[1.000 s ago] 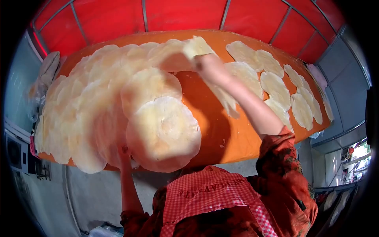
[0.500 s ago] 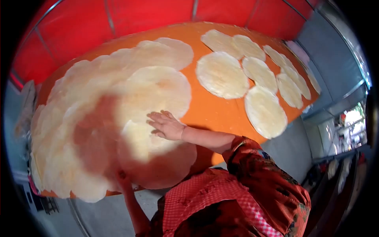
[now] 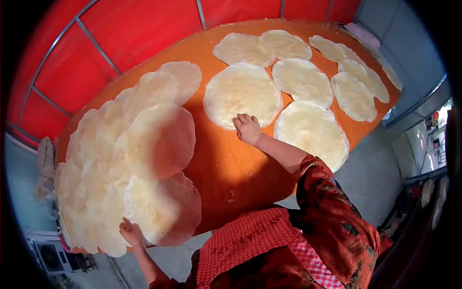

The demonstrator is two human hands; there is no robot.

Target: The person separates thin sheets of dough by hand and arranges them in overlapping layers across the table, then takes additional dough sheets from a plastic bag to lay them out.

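Note:
Thin round pale sheets overlap in a wide layer over the left part of an orange table. My left hand is at the lower edge of the nearest sheet, fingers bent together; whether it pinches the edge is too small to tell. My right hand rests on the lower edge of a round sheet right of the middle, its fingers curled onto the rim. Another round sheet lies right of this hand, and one more lies above that.
Several more sheets lie at the table's right end. Red panels with metal bars stand behind the far edge. Plastic bags hang at the left, near an appliance. A checkered apron covers my front.
My right hand has moved from the left layer to the single sheet right of the middle. The view has shifted. A sheet earlier in my right hand now lies flat on the table.

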